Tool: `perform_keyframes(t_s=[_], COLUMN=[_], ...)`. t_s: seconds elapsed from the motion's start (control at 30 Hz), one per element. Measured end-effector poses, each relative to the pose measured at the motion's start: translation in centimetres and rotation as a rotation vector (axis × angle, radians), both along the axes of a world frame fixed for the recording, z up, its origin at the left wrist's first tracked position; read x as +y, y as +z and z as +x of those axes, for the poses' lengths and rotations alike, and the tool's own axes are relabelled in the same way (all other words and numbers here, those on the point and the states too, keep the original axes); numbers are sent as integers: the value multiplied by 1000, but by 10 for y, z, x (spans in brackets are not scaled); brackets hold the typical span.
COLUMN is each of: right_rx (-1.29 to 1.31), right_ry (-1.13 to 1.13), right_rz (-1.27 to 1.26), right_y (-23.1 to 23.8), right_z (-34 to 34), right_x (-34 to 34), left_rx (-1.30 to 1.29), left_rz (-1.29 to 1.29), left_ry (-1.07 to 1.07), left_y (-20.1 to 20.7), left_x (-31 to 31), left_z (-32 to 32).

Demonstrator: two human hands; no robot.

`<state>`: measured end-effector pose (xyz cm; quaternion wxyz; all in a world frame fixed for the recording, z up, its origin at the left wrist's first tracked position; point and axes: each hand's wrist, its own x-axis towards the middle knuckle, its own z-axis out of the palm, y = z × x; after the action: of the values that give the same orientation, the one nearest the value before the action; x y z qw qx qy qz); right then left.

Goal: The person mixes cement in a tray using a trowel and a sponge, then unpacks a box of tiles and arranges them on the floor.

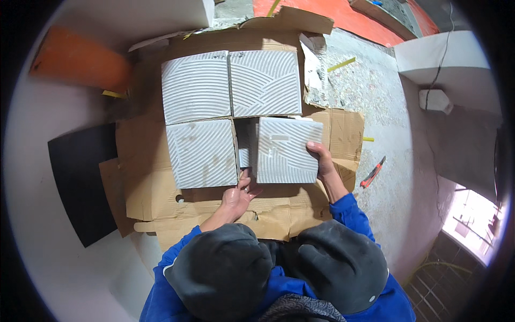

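A grey-white tile (289, 155) with a grooved, ribbed face is tilted or raised at the right, its right edge gripped by my right hand (321, 158), thumb on top of the face. Between this tile and the lower left tile (203, 155) runs a dark gap, in which part of another ribbed piece (244, 155) shows. At the near end of that gap is my left hand (238, 198), palm partly up and fingers apart, with fingertips close to the lower left tile's corner. Two more ribbed tiles, the upper left one (196, 86) and the upper right one (266, 83), lie beyond.
Flattened cardboard (147, 182) lies under the tiles. A red utility knife (373, 173) is on the dusty floor at the right. A black sheet (80, 185) leans at the left, near an orange object (80, 59). My knees (343, 265) are close to the cardboard's near edge.
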<state>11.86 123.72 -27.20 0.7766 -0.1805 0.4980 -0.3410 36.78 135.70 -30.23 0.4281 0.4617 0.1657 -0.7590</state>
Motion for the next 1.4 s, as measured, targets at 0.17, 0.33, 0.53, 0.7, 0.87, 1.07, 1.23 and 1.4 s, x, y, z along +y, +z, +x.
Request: perform_keyframes(t_s=[0.17, 0.33, 0.53, 0.7, 0.87, 1.07, 1.23, 1.4], right_rx=[86, 195, -68, 163, 119, 457, 519, 382], right_ry=[291, 376, 116, 376, 629, 675, 534, 511], right_rz=[-195, -195, -177, -272, -329, -719, -711, -644], right_y=[-5, -5, -36, -50, -47, -63, -67, -85], right_z=[22, 19, -1, -15, -29, -27, -18, -15], right_x=[-15, -14, -42, -65, -100, -95, -74, -73], left_rx=[4, -6, -27, -136, -154, -362, -588, -387], left_rz=[40, 87, 439, 233, 173, 234, 291, 178], left_ry=[-54, 95, 438, 351, 412, 331, 344, 452], left_y=[-2, -1, -3, 8, 12, 50, 103, 48], left_x=[1, -1, -3, -3, -2, -6, 32, 79], left_z=[5, 3, 19, 8, -2, -23, -63, -92])
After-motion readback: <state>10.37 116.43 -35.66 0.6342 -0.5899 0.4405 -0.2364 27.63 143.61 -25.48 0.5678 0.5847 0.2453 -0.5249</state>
